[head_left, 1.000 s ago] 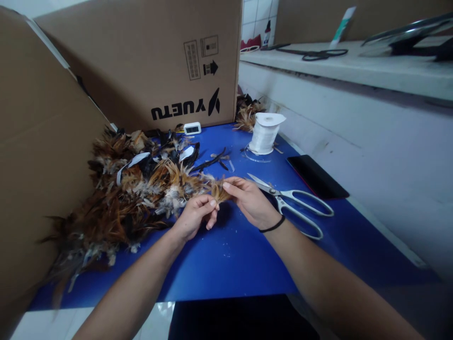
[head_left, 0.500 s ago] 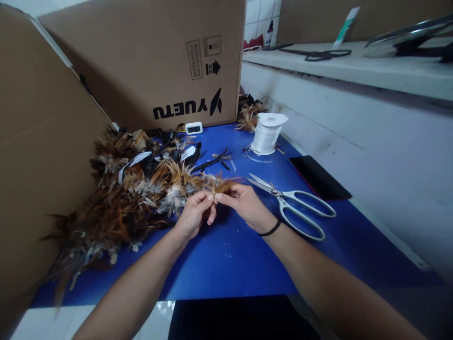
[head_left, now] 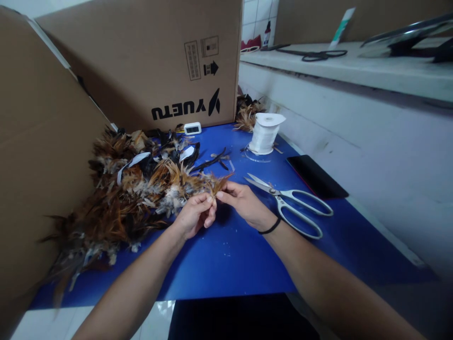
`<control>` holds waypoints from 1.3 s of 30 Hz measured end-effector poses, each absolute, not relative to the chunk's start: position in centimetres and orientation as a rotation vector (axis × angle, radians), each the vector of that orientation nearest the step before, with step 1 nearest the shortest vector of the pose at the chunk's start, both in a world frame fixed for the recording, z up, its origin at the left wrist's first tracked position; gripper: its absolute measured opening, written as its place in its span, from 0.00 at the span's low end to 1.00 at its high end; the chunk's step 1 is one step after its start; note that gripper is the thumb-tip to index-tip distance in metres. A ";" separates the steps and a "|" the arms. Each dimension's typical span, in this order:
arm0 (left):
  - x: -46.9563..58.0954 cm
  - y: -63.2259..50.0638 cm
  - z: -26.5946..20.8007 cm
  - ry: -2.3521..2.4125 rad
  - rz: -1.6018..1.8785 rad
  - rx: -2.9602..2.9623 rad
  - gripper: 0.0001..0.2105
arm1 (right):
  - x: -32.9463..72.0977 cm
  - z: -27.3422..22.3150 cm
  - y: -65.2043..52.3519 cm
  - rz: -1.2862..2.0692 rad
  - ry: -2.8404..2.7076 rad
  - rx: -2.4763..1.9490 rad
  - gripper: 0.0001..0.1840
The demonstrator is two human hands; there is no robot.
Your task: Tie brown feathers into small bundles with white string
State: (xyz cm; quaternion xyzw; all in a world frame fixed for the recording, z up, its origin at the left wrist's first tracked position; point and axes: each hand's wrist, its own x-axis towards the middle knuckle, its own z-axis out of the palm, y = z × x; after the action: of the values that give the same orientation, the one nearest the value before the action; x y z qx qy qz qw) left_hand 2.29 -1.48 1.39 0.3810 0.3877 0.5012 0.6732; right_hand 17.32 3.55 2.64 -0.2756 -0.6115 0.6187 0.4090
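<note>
My left hand (head_left: 197,213) pinches the lower end of a small tuft of brown feathers (head_left: 215,183), thumb against the index finger. Close beside it, my right hand (head_left: 241,202) holds the same tuft from the right between thumb and fingers. A black band circles the right wrist. The tuft's tips point up and away from me. To the left of my hands lies a large heap of brown, white and black feathers (head_left: 116,208), reaching close to the tuft. Open-bladed scissors (head_left: 279,192) with pale handles rest just right of my right hand.
A spool of white ribbon (head_left: 264,134) stands at the back right of the blue table (head_left: 226,264). A black phone-like slab (head_left: 316,175) lies by the wall. Large cardboard boxes (head_left: 141,61) bound the left and back. A small white digital display (head_left: 192,128) stands before them.
My right thumb has drawn slightly away from the left fingertips, and the tuft sits a little more upright. The whole view has shifted slightly.
</note>
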 end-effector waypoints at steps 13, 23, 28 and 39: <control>2.2 -1.5 1.4 0.827 1.086 0.821 0.11 | 17.3 2.7 3.5 1.541 -1.509 -0.690 0.07; 2.1 -1.6 1.4 0.782 1.040 0.824 0.10 | 17.3 2.6 3.7 1.576 -1.457 -0.646 0.05; 2.2 -1.7 1.4 0.797 1.074 0.850 0.10 | 17.3 2.3 3.9 1.578 -1.436 -0.658 0.04; 2.3 -1.4 1.1 1.025 1.242 1.153 0.11 | 17.4 2.6 3.5 1.569 -1.429 -0.728 0.11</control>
State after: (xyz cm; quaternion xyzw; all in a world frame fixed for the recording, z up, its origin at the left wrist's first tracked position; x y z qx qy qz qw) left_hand 2.32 -1.35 1.11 0.4869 0.4326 0.5244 0.5485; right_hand 17.38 3.47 2.60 -0.2922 -0.5738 0.6299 0.4341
